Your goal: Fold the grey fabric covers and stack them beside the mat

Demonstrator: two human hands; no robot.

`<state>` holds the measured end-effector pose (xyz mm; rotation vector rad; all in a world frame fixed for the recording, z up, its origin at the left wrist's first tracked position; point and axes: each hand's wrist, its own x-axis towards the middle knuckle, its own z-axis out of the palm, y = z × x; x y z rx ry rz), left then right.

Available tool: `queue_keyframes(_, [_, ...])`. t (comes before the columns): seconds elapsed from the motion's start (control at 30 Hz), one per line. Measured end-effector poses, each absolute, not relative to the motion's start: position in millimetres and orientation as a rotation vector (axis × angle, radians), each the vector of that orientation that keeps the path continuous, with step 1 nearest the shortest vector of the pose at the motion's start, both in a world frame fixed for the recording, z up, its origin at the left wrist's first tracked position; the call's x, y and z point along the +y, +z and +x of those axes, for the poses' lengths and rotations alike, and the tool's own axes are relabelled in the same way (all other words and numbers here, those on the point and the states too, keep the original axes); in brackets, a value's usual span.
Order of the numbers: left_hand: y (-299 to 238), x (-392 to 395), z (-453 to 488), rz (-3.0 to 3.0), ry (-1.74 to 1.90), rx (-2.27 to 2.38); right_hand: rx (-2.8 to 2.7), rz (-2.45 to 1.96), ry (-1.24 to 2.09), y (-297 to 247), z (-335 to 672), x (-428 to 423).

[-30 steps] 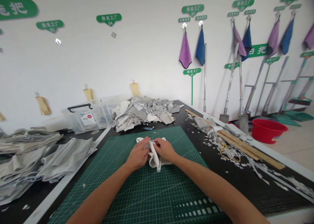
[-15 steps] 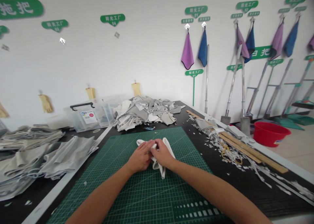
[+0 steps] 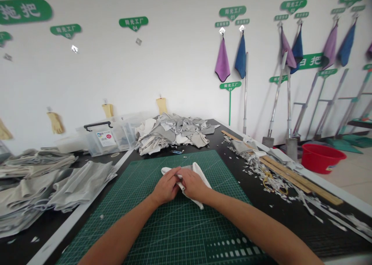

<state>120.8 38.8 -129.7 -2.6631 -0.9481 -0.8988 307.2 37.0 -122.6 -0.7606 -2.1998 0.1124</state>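
Note:
A piece of white cloth (image 3: 201,171) is bunched between my two hands, just above or on the green cutting mat (image 3: 139,218). My left hand (image 3: 167,185) grips its left side with bent fingers. From the right, my right hand (image 3: 192,183) is closed over the cloth, its fingertips meeting those of the left. One folded edge sticks up behind the right hand, and a corner hangs below it toward me. The part between the fingertips is hidden.
Behind the mat lies a heap of grey and white cloth pieces (image 3: 174,131), with a small blue tool (image 3: 176,152) before it. Stacked cloths (image 3: 81,183) and a clear plastic box (image 3: 101,139) are leftward. Rightward are wooden strips (image 3: 302,179), yellow-handled scissors (image 3: 269,183) and scraps.
My right hand has turned further over the cloth, and its fingers have closed toward the left hand. The cloth's lower corner has swung slightly right. The left hand has barely shifted.

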Motion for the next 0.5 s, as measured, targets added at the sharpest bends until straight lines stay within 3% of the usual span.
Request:
queue_keyframes(0.33, [-123.5, 39.8, 120.1, -2.768, -0.953, -1.279, -2.101, -0.696, 0.372, -120.2, 305.8, 21.3])
queue_keyframes(0.5, [-115.0, 40.5, 115.4, -2.568, -1.490, -1.501, -2.018, -0.714, 0.598, -114.1, 312.9, 22.5])
